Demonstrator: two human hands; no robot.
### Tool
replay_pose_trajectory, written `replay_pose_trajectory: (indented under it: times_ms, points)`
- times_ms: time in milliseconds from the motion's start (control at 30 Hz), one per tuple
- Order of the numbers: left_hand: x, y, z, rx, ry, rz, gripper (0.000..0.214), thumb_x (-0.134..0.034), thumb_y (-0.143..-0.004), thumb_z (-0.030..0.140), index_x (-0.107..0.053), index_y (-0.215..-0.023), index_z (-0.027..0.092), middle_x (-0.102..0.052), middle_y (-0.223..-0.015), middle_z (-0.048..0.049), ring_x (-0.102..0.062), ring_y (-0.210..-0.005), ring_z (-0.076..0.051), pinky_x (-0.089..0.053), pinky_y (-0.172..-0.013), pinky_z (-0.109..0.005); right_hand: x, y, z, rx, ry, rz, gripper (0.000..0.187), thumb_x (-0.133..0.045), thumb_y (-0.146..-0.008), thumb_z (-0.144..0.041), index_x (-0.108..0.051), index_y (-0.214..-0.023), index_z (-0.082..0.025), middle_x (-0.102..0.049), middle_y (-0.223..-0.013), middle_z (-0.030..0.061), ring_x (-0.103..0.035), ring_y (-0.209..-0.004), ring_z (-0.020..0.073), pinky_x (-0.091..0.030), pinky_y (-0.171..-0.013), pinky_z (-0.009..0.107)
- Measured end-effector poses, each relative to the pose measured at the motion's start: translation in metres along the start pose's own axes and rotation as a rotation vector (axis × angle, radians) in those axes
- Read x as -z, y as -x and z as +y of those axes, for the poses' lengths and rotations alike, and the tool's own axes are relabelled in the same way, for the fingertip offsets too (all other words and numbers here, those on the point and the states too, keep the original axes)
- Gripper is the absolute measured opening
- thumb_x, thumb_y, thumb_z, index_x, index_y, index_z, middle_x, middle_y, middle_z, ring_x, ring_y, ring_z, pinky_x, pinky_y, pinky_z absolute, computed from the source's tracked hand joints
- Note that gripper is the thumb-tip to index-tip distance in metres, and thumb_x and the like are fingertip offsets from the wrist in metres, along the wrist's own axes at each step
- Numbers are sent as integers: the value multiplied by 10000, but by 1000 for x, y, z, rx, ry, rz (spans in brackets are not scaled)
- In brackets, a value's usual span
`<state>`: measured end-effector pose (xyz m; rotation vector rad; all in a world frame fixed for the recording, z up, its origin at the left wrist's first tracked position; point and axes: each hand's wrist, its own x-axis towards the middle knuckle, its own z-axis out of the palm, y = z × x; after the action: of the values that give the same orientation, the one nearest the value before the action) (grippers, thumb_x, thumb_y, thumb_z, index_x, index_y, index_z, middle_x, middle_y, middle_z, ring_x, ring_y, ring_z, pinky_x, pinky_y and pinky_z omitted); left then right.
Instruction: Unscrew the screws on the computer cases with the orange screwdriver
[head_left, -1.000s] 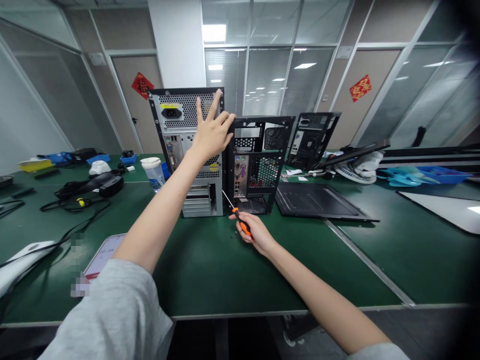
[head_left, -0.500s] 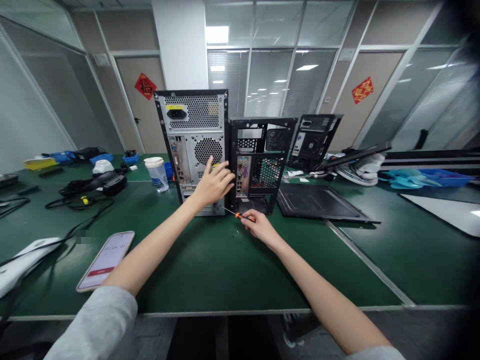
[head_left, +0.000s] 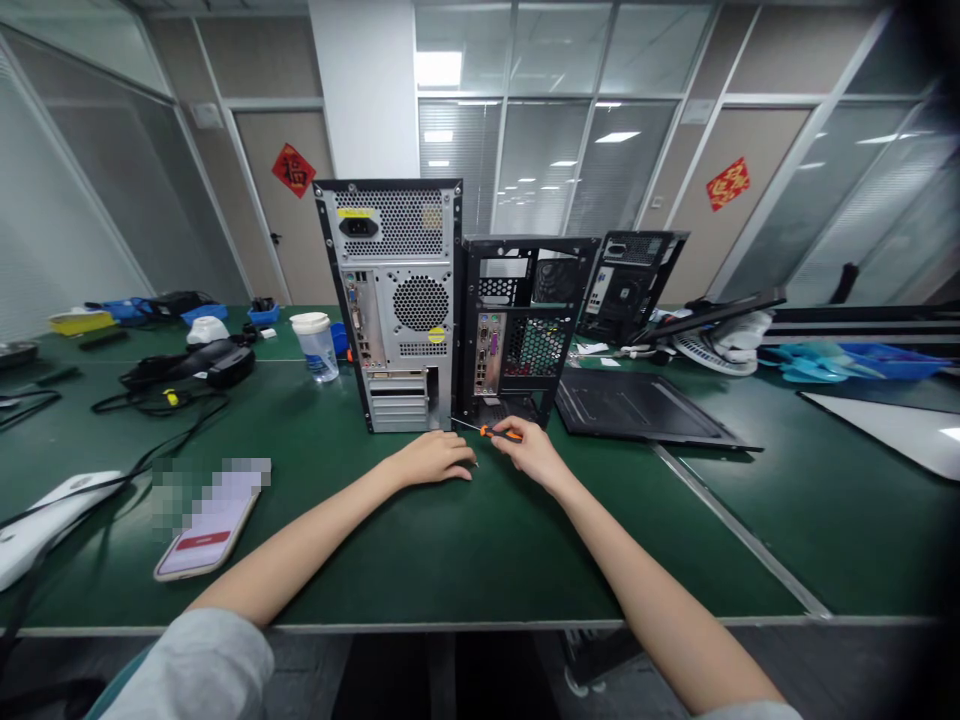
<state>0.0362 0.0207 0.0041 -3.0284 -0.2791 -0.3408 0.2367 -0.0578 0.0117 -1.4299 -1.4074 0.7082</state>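
My right hand [head_left: 534,452] grips a screwdriver [head_left: 504,434] with an orange and black handle. Its thin shaft points left, the tip near the lower right corner of a silver computer case [head_left: 405,345] standing with its back toward me. Low on the table in front of that case lies my left hand [head_left: 433,458], palm down, thumb and forefinger a little apart. By its fingertips is a tiny piece, too small to make out. A smaller black computer case [head_left: 529,330] stands right beside the silver one, behind the screwdriver.
A black side panel [head_left: 652,408] lies to the right, with another black case [head_left: 628,285] behind it. On the left are a lidded cup [head_left: 316,346], a phone [head_left: 206,545], a black headset [head_left: 217,362] and cables. Blue trays [head_left: 892,360] sit far right.
My left hand has come down from the silver case's back to the table in front of it. My right hand, with the screwdriver, has shifted slightly right.
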Motion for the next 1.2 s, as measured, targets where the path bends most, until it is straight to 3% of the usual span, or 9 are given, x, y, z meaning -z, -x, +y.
replay_pose_trajectory:
  times_ms: [333,700,900,1200]
  points:
    - [-8,8,-3,-3,238,53,231,-492,-931,345,-661,-1030,224,-661,-965,-30,-602,-919,-150,-433,-830,-227,11,0,-8,22,89,-19,185,-628,-672,-332,-639,-758,-168,-592,-634,-3,-459,-525,93,-348,-510,227]
    - [-7,10,-5,123,394,76,147,-557,-901,305,-643,-874,189,-667,-864,-23,-606,-833,-147,-437,-765,-221,18,3,-20,1,-115,-5,236,-662,-662,-370,-606,-740,-155,-467,-491,-58,-337,-384,49,-234,-395,208]
    - [2,10,-5,411,644,258,57,-642,-831,243,-644,-835,186,-696,-803,0,-647,-769,-136,-461,-735,-220,24,7,-32,71,-180,33,255,-685,-682,-380,-603,-762,-152,-445,-495,-64,-324,-389,40,-218,-390,208]
    - [12,10,-5,574,865,624,175,-688,-754,332,-634,-791,170,-682,-800,-32,-647,-778,-160,-503,-747,-281,28,10,-38,154,-150,85,266,-709,-690,-395,-615,-758,-156,-509,-561,-26,-380,-444,56,-279,-420,215]
